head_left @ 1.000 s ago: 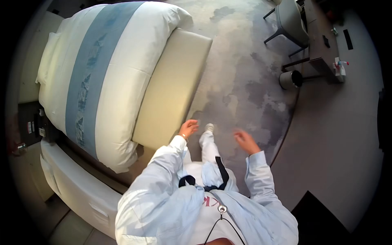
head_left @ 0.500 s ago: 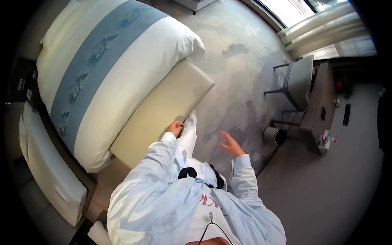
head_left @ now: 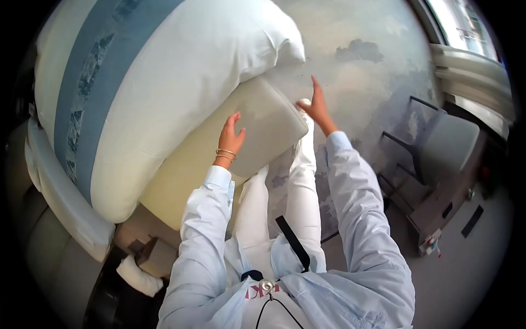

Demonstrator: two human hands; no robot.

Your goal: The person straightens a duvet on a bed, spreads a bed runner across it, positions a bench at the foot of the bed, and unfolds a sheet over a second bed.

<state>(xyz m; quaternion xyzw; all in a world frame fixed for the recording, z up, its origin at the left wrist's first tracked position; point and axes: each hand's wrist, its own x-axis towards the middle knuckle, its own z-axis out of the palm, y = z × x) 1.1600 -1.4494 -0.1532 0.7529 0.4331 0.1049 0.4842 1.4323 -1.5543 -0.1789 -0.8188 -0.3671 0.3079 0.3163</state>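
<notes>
My left hand point(head_left: 230, 140) is open above the cream padded surface point(head_left: 181, 181) at the bed's side, thumb apart from the fingers and bracelets at the wrist. Whether it touches that surface I cannot tell. Farther right, my right hand point(head_left: 318, 107) is also open, its fingers pointing forward and its thumb spread toward the padded corner. Neither hand holds anything. A thick white duvet point(head_left: 181, 82) bulges over the padded part, with a blue patterned bed runner point(head_left: 118, 52) across it.
Patterned carpet point(head_left: 378, 77) spreads beyond the right hand. A grey chair point(head_left: 446, 145) stands at a brown desk point(head_left: 441, 205) on the right, near a curtain point(head_left: 471, 71) and window. A padded headboard-like panel point(head_left: 71, 192) is at left; a white pillow-like item point(head_left: 138, 277) lies lower left.
My left hand has come off the padded edge beside my leg and moved forward, fingers opening. My right hand has reached forward. The view has shifted toward the bed's corner as I stepped.
</notes>
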